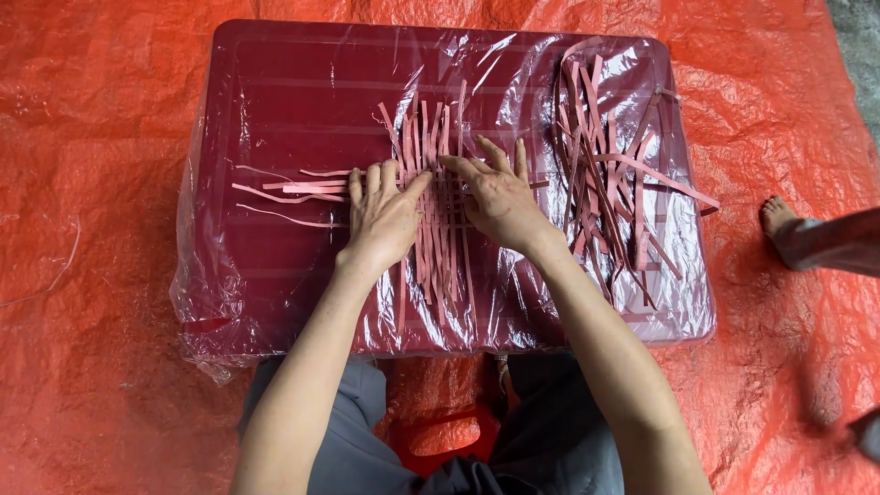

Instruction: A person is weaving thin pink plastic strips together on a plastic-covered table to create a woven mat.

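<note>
Work surface: a dark red plastic lid (275,110) wrapped in clear film, laid on an orange tarpaulin (92,275).
Woven patch: crossed pink paper strips (446,206) lie at the middle of the lid, between the two hands.
Left hand (383,215): laid flat and open, fingers pressed on the horizontal strips at the patch's left edge.
Right hand (498,197): open, fingers spread, fingertips pinning the patch from the right; nothing is gripped.
Loose supply: a pile of pink strips (610,156) is kept apart at the right.
Done well: crossings are best held flat and snug under light pressure, so no strip is creased.
</note>
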